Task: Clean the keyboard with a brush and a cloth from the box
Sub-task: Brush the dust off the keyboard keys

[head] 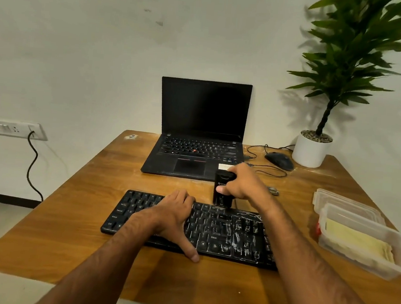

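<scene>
A black keyboard (226,232) lies on the wooden table (88,239), its right half streaked with white dust. My left hand (175,220) rests flat on the keyboard's middle-left keys, thumb over the front edge. My right hand (243,183) grips a black brush (222,190) held upright, its lower end touching the keyboard's top edge near the middle. At the right stands a clear plastic box (397,259) with a yellow cloth (357,240) inside.
An open black laptop (194,151) sits behind the keyboard. A black mouse (279,160) with its cable and a white potted plant (311,150) stand at the back right. The box's lid (346,202) lies behind the box. A wall socket (15,129) is at left.
</scene>
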A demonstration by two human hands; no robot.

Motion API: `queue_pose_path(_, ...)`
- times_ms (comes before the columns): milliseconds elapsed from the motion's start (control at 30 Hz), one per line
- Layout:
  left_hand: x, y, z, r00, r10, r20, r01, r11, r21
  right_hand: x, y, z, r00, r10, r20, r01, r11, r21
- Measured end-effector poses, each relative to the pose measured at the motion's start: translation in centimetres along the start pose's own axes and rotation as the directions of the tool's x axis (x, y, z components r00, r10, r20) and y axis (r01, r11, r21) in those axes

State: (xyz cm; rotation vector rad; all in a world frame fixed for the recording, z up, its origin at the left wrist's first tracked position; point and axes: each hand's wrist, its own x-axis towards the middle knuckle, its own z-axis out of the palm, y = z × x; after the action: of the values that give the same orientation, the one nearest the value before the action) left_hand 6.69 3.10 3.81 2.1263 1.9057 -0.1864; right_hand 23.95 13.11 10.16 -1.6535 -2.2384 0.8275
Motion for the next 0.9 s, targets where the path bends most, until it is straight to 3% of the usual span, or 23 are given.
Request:
queue_pose_path(133,0.0,0.0,0.1,1.000,0.015,-0.018,-0.015,1.000,0.003,-1.1,0.5,-2.4,0.998,-0.005,-0.065,0.001,0.998,-0.067)
queue_pose_path(267,0.1,0.0,0.2,1.000,0.015,-0.026,-0.015,1.000,-0.001,-2.3,-0.6,-1.2,0.993,-0.106,-0.051,0.113,0.982,0.150)
queue_pose_path(467,-0.1,0.1,0.2,0.999,0.018,-0.044,-0.019,0.999,-0.034,-3.8,1.0,-0.3,0.999,-0.033,-0.032,0.034,0.998,0.047)
queue_pose_path(567,-0.1,0.2,0.2,0.998,0.024,-0.049,-0.026,0.999,-0.040,-4.1,1.6,-2.1,0.995,0.014,-0.100,-0.018,0.999,-0.033)
queue_pose_path(633,-0.1,0.2,0.2,0.999,0.025,-0.047,-0.027,0.999,-0.035,-4.1,1.5,-2.5,0.990,-0.006,-0.144,0.011,0.999,0.034)
queue_pose_path(767,0.0,0.0,0.3,0.999,0.022,-0.046,-0.024,0.999,-0.025,-4.5,1.6,-0.6,0.997,-0.009,-0.081,0.031,0.963,0.268)
queue_pose_path(900,-0.1,0.1,0.3,0.998,0.026,-0.050,-0.027,1.000,-0.011,-4.7,2.0,-0.4,1.000,0.008,-0.020,-0.006,0.992,0.122)
